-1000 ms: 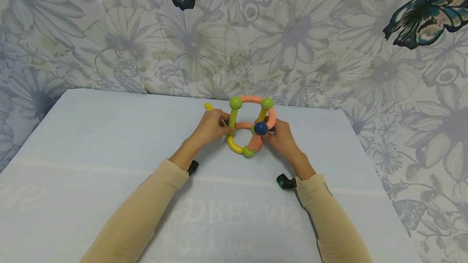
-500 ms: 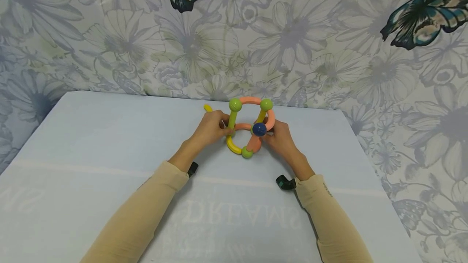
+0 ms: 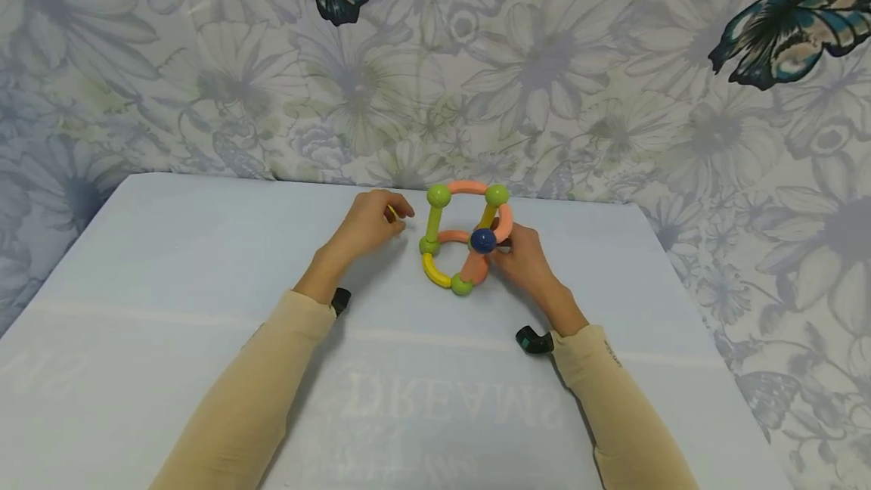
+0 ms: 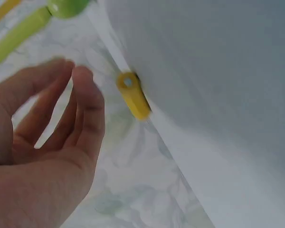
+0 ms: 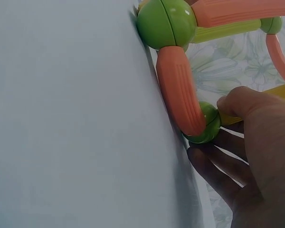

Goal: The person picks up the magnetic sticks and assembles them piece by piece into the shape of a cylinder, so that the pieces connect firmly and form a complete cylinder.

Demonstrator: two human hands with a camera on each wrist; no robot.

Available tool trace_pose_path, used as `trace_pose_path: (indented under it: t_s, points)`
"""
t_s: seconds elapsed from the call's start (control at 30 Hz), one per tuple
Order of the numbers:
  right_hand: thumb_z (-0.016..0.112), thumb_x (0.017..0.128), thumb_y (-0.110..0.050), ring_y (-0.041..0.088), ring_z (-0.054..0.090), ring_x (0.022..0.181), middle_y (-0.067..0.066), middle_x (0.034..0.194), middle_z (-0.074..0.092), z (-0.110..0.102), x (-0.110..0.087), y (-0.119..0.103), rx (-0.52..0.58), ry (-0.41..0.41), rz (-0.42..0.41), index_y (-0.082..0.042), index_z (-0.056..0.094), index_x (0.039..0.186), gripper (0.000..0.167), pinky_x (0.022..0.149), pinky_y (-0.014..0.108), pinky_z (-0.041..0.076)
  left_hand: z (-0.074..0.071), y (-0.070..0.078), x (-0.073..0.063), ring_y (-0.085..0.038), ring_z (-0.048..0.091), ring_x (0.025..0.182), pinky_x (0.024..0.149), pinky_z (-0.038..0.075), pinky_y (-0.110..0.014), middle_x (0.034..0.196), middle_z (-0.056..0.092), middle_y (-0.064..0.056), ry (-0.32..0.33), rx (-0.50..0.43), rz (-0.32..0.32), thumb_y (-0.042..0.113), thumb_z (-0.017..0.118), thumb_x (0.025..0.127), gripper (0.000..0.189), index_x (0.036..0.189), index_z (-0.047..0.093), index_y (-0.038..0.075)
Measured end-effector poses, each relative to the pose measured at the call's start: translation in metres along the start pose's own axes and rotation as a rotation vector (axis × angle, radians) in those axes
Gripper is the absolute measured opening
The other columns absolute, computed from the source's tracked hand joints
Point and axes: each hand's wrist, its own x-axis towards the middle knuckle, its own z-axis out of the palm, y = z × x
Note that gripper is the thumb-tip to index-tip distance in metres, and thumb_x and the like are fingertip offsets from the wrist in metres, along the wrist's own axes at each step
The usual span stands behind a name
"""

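Note:
A ball-and-stick building toy stands on the table, made of green balls, a dark blue ball and orange, yellow and lime sticks. My right hand grips its far right lower corner. In the right wrist view the thumb lies on a yellow stick-coloured bar beside a green ball, with fingers beneath. My left hand is apart from the toy, to its left, fingers loosely bent and holding nothing. Near those fingers a loose short yellow stick lies on the table, mostly hidden by the hand in the head view.
The white table ends at a flower-patterned wall just behind the toy. Butterfly figures show on the wall. A black wrist camera sits at the right cuff, another at the left.
My left hand has let go of the toy's left lower corner and moved left, over the loose yellow stick. The right hand keeps its grip and the toy stays in place.

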Motion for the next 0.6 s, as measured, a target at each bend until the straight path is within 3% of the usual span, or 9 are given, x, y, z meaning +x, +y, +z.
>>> trace_pose_path:
  t_s: [0.1,0.23,0.37,0.47,0.6]
  points:
    - [0.077,0.094,-0.007,0.036,0.075,0.106,0.019,0.111,0.076,0.001,0.001,0.002,0.0,-0.005,0.005,0.0,0.072,0.115,0.023,0.093,0.049,0.061,-0.002,-0.008,0.002,-0.036,0.066,0.109,0.097,0.053,-0.048,0.123,0.073,-0.019,0.036,0.091,0.021,-0.008,0.063,0.094,0.029,0.12,0.075,-0.002]
    - [0.077,0.092,-0.004,0.036,0.076,0.102,0.021,0.109,0.077,0.001,0.001,0.002,-0.002,0.002,0.02,0.002,0.071,0.11,0.021,0.092,0.049,0.061,0.001,-0.013,0.004,-0.043,0.059,0.125,0.111,0.046,-0.053,0.137,0.067,-0.021,-0.022,0.206,0.026,-0.017,0.057,0.092,0.039,0.126,0.071,-0.005]
    - [0.079,0.091,-0.004,0.036,0.076,0.102,0.02,0.107,0.077,0.001,0.0,0.0,0.009,-0.002,0.026,0.002,0.071,0.111,0.022,0.092,0.049,0.06,0.0,-0.013,0.0,-0.044,0.059,0.124,0.109,0.05,-0.052,0.13,0.065,-0.026,-0.044,0.241,-0.062,-0.02,0.061,0.091,0.039,0.127,0.07,-0.008]
    - [0.08,0.091,-0.005,0.036,0.075,0.104,0.02,0.107,0.076,0.0,0.0,0.0,0.01,-0.005,0.024,0.002,0.071,0.111,0.023,0.093,0.048,0.06,-0.002,-0.014,-0.004,-0.044,0.062,0.119,0.104,0.053,-0.05,0.123,0.067,-0.027,0.005,0.241,-0.126,-0.02,0.064,0.09,0.034,0.121,0.072,-0.01]
    - [0.08,0.091,-0.007,0.034,0.076,0.103,0.018,0.11,0.076,-0.002,0.0,0.0,0.0,-0.008,0.011,0.0,0.072,0.113,0.025,0.092,0.047,0.061,-0.004,-0.015,-0.006,-0.042,0.068,0.108,0.096,0.057,-0.05,0.114,0.072,-0.025,0.065,0.233,-0.152,-0.012,0.07,0.091,0.017,0.107,0.075,-0.009]
